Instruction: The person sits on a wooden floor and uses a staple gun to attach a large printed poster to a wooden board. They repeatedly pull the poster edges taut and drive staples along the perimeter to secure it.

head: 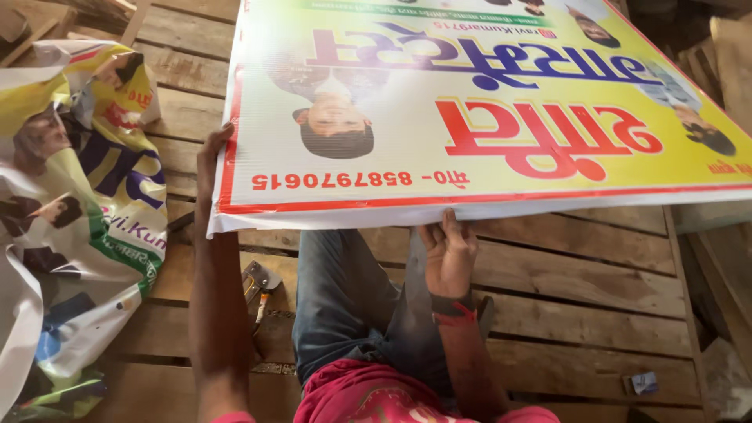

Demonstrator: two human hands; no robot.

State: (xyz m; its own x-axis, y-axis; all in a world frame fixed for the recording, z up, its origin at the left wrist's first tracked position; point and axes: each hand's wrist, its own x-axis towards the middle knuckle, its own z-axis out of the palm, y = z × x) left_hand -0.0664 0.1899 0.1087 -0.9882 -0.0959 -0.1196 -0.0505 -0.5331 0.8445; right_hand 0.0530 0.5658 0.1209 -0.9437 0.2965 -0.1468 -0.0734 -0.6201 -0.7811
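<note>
Person: seated on the wooden floor (595, 290), in a red shirt (368, 395) and blue jeans (345, 298), both forearms reaching forward from the bottom edge of the view.
Right hand (448, 252): raised at the near edge of the printed board (486, 102), fingers curled up under and onto that edge, its grip clenched on the board; a dark band with red thread sits on the wrist.
Left hand (210, 168): at the board's near left corner, palm against the left side edge, fingers hooked around it, grasping the board there.
Printed board: a large, flat, ribbed sheet, yellow and white with a red border, red and blue lettering and small portrait photos, seen upside down from the wearer's side; it is held above the lap, the near edge lifted off the floor, and reaches away to the top of the view.
Metal tool (258, 283): lies on the planks between the left forearm and the jeans, just below the board's near edge.
Small card (644, 382): lies on the floor to the right, well apart from both hands.
Crumpled banner (74, 211): a printed flexible sheet heaped at the left, beside the left arm.
Floor: rough planks with gaps, running under the board.
</note>
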